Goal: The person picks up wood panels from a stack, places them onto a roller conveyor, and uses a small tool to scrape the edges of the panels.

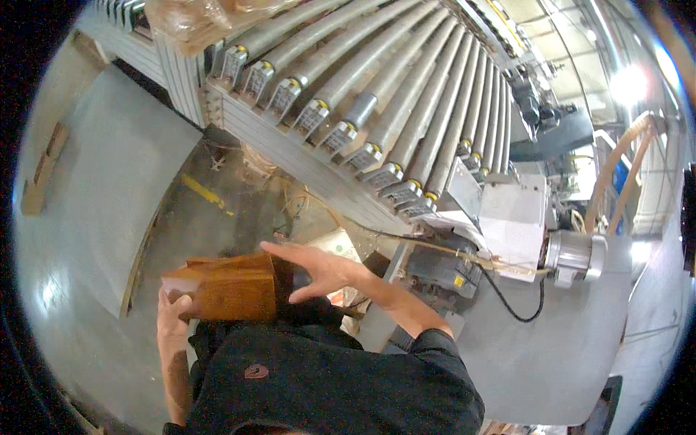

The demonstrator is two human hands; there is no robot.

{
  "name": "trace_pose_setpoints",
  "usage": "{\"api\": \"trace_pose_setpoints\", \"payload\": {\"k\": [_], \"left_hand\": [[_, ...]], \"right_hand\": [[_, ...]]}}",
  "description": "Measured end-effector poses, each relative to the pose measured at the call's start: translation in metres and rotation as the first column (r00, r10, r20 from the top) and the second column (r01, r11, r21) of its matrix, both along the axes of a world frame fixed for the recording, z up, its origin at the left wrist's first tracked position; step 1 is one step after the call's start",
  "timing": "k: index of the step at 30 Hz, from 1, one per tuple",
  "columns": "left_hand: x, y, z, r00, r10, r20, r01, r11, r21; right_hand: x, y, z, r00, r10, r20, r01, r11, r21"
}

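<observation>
A bundle of glossy reddish-brown wood-grain pieces (235,291), stacked like short boards, is held in front of my body. My left hand (174,313) grips its left end, the thumb lying on the near face and the other fingers partly hidden behind. At the other end, my right hand (322,271) is spread, with thumb and fingers apart. Its fingertips are close to the bundle's right edge; whether they touch it I cannot tell.
Ahead runs a roller conveyor (348,110) with a grey metal side rail (290,159). On the right stand a motor (438,272) and a silver cylinder (573,255) with a black cable. A wood piece (45,170) lies on the grey mat (94,188). Plastic-wrapped goods (192,22) sit at upper left.
</observation>
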State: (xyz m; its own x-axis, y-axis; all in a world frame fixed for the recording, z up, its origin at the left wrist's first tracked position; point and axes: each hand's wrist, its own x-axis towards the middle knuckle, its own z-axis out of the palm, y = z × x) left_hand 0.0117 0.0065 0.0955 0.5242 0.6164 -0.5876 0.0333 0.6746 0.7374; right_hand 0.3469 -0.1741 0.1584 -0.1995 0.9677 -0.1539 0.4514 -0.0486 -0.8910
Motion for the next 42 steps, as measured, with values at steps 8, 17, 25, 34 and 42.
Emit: {"api": "trace_pose_setpoints", "payload": {"k": [8,17,25,34,42], "left_hand": [[0.023,0.013,0.015,0.948,-0.299,0.106,0.265,0.93,0.255],[-0.031,0.017,-0.003,0.982,-0.149,0.116,0.11,0.95,0.291],[-0.071,0.031,0.018,0.998,0.001,-0.067,0.012,0.981,0.196],[-0.08,0.003,0.035,0.895,0.377,-0.237,-0.367,0.926,0.086],[-0.096,0.017,0.038,0.764,0.557,-0.326,-0.506,0.83,0.233]], "right_hand": [[-0.089,-0.014,-0.09,0.042,-0.746,-0.665,0.725,0.481,-0.493],[-0.115,0.077,-0.025,0.547,-0.706,-0.45,0.648,0.697,-0.306],[-0.115,0.133,-0.055,0.791,-0.541,-0.286,0.422,0.82,-0.387],[-0.145,0.218,-0.051,0.716,-0.451,-0.533,0.156,0.847,-0.508],[-0.168,0.311,-0.066,0.726,-0.314,-0.612,-0.176,0.775,-0.606]]}}
